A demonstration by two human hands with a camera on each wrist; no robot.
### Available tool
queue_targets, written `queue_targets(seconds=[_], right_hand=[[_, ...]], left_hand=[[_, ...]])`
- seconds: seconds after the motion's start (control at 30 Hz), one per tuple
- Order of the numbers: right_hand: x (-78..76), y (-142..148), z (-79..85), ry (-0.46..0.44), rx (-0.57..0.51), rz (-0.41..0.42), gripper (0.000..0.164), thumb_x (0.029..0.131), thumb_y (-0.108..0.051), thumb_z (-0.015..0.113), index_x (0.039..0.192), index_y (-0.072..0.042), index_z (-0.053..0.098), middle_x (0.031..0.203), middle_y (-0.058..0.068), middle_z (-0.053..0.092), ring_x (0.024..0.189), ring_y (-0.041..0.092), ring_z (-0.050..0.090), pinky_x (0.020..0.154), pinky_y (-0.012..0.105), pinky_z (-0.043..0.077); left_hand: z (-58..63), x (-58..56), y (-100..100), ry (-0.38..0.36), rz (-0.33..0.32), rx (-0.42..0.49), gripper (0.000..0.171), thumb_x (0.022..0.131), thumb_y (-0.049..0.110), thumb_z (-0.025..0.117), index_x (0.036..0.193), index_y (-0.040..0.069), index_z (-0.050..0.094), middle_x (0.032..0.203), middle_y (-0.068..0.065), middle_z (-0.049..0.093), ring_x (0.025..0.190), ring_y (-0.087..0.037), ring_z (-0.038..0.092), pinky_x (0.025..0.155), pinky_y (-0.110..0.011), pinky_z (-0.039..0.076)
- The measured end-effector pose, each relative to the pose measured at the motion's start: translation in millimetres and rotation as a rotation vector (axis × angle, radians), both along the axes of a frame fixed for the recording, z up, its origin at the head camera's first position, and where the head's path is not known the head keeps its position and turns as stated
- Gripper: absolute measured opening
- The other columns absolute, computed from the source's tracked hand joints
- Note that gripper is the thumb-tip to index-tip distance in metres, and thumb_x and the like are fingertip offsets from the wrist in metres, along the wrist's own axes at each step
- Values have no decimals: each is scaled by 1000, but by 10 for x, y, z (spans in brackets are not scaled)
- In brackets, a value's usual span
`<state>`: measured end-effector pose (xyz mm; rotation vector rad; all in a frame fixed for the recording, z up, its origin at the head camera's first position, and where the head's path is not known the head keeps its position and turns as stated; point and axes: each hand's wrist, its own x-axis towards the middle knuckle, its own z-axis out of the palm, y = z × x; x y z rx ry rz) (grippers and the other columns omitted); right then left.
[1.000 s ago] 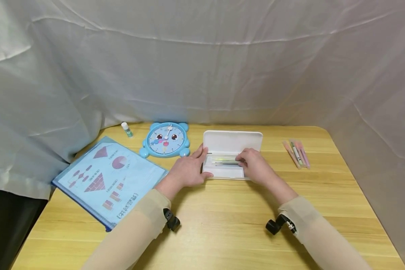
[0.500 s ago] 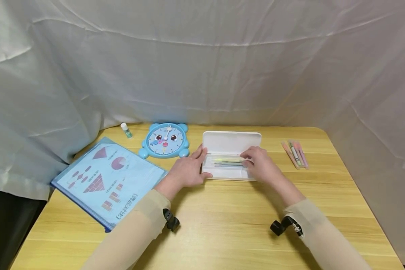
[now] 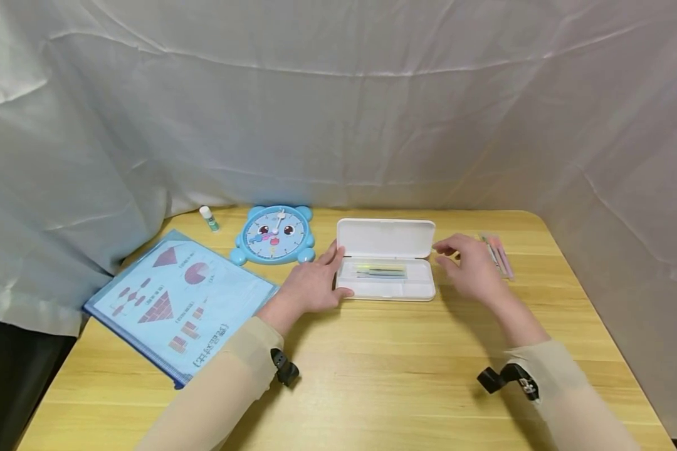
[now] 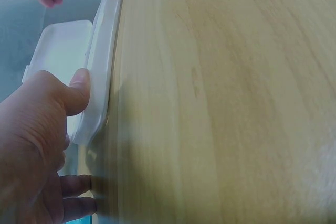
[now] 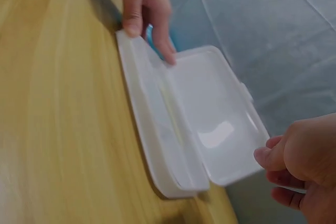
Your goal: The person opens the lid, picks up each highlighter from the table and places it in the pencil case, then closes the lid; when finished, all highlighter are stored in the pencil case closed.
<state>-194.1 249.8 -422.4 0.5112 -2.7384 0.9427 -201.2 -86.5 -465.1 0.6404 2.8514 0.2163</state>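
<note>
A white pencil case (image 3: 386, 238) lies with its lid raised at the middle of the table. Slim yellow and dark pen-like sticks (image 3: 380, 270) sit in its back compartment, toward the left. My left hand (image 3: 310, 286) holds the case's left end, thumb at the front corner and fingers along the side toward the hinge. Just off the right end of the case, my right hand (image 3: 471, 266) hovers with loosely bent fingers and nothing between them. Beyond it lie several pastel markers (image 3: 503, 255), partly hidden by that hand.
Left of the case is a blue toy clock (image 3: 274, 233) with a face on it. A glue stick (image 3: 209, 218) stands farther left. The blue document folder (image 3: 183, 300) lies beside my left forearm. A grey curtain (image 3: 367, 138) hangs behind the table (image 3: 383, 376).
My right hand has let go of the sticks inside the case and moved right, out toward the markers. The left hand stays at the case's left end.
</note>
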Motion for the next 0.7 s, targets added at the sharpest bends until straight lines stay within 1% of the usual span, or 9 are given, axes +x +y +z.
queue_targets(seconds=[0.13,0.23,0.33,0.4,0.47,0.53,0.7], right_hand=[[37,136,42,43,-4,-26,19,93,5,75,112,4,77,103,17,76,97,35,65,81,51,53],[55,245,54,63,-19,-37,19,93,6,76,112,5,77,102,19,75,95,35,66,78,47,54],[66,366,45,63,-38,-70,20,92,6,77,112,5,76,102,21,75,90,33,69,76,33,53],[64,452,25,57,-50,-94,21,92,5,77,114,6,76,103,22,75,88,33,69,74,22,50],[63,533,8,43,-59,-121,22,93,4,78,114,8,75,103,23,75,86,33,69,71,14,47],[62,616,-14,25,-62,-142,22,94,1,77,114,9,74,102,24,75,86,34,68,70,11,45],[76,813,-92,-2,-57,-174,20,96,-1,76,110,12,73,100,26,73,89,38,69,70,8,44]], left_hand=[[0,3,2,1,2,2,100,99,69,55,171,16,10,177,-6,7,145,-34,49,98,-51,54],[2,5,2,0,2,4,100,99,69,55,171,16,10,177,-6,6,144,-35,49,97,-50,54],[0,5,2,-2,1,2,101,99,69,55,171,16,9,177,-6,6,143,-35,50,96,-48,55],[-1,4,0,-3,1,3,101,99,69,55,171,16,9,177,-7,6,143,-35,51,96,-48,55],[-1,4,-1,-3,1,6,100,99,69,56,171,16,10,177,-7,6,142,-35,51,97,-49,54],[1,4,-1,0,0,9,100,99,69,56,171,16,10,177,-7,6,143,-36,50,99,-50,54],[13,9,3,4,0,14,100,99,68,57,171,15,10,177,-7,6,144,-37,48,101,-51,53]])
